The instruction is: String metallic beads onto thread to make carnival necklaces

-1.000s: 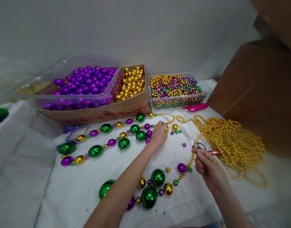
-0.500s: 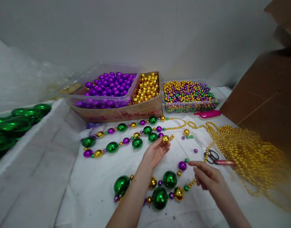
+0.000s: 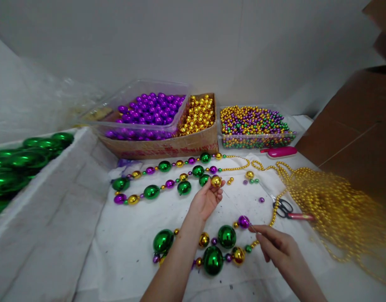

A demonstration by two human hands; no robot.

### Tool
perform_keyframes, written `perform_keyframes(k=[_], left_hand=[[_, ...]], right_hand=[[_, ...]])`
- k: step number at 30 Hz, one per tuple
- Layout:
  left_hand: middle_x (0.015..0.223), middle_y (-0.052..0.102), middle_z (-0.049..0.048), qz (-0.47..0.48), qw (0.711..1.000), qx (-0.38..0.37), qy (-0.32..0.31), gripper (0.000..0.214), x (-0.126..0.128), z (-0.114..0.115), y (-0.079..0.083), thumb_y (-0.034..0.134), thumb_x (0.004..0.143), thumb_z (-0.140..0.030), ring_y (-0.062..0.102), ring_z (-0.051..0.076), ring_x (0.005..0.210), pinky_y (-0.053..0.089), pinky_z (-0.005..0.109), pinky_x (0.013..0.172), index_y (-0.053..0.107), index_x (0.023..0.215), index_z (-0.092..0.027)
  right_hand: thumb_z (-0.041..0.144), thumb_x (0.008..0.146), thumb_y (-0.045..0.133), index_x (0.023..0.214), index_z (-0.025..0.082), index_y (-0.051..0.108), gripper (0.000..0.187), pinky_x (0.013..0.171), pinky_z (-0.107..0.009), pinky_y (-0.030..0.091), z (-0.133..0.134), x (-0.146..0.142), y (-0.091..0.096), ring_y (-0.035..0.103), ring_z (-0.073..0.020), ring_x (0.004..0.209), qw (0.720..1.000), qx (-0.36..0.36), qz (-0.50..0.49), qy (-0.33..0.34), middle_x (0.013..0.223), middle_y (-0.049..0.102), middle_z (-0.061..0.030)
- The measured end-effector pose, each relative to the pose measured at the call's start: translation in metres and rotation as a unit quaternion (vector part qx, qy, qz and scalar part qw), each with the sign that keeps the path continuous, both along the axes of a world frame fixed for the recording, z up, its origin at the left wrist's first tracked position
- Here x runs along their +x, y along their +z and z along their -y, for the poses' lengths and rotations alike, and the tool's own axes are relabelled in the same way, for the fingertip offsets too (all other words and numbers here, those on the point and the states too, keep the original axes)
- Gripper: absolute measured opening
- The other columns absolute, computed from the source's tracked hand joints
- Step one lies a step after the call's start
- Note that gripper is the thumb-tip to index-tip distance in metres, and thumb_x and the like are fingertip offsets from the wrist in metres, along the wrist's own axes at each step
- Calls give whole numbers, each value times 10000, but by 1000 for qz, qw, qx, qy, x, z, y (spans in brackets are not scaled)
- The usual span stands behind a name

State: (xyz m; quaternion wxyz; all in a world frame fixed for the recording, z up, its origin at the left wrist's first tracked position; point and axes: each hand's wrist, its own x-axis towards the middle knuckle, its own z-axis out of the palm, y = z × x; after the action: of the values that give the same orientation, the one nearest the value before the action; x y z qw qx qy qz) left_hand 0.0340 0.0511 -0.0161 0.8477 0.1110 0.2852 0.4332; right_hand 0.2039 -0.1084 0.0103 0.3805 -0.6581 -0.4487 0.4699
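My left hand (image 3: 206,200) is closed on a gold bead (image 3: 216,181), held up above the white cloth (image 3: 142,235). A thin needle or thread (image 3: 237,207) runs from that bead down to my right hand (image 3: 275,245), whose fingers pinch its lower end. Just past my right fingertips lies a purple bead (image 3: 243,221) at the end of a partly strung necklace of large green, gold and purple beads (image 3: 212,251). A finished bead strand (image 3: 168,180) lies looped on the cloth beyond my left hand.
At the back stand a clear tub of purple beads (image 3: 149,113), a cardboard box of gold beads (image 3: 196,115) and a tray of small mixed beads (image 3: 252,121). Scissors (image 3: 289,209) and a heap of gold bead strings (image 3: 331,201) lie right; large green beads (image 3: 16,163) fill a box at left.
My left hand picked up a gold bead and lifted it. My right hand left the scissors on the cloth, came nearer me, and now pinches the thin needle or thread. The view shifted left.
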Motion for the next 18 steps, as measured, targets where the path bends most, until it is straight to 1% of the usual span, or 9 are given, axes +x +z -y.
perform_keyframes(k=[5,9,14,18], left_hand=[[896,662,113,-4,1000,7,-3,275,0,-1,-2,447,916,-320,554,88,579,475,186,506,617,948,-106],[879,660,107,-8,1000,6,-5,280,1,1,-4,453,913,-335,554,86,581,471,181,508,619,938,-111],[865,658,101,-11,1000,4,-9,264,1,2,-4,499,891,-347,544,81,578,460,174,511,621,925,-116],[868,658,107,-8,1000,-1,-3,284,1,2,-5,467,907,-341,542,81,581,459,177,519,623,924,-104]], right_hand=[[437,802,502,993,68,677,451,452,-237,348,1,1,-3,449,-129,460,1000,1,-7,-2,471,428,39],[440,802,521,982,87,688,430,457,-242,352,2,2,-5,454,-132,465,1000,4,-14,-7,478,450,32],[431,806,539,981,103,696,404,457,-243,353,3,2,-8,456,-133,459,1000,8,-16,-14,473,452,33],[428,817,529,986,104,696,401,457,-241,354,3,1,-8,459,-133,464,1000,6,-10,-8,480,453,30]])
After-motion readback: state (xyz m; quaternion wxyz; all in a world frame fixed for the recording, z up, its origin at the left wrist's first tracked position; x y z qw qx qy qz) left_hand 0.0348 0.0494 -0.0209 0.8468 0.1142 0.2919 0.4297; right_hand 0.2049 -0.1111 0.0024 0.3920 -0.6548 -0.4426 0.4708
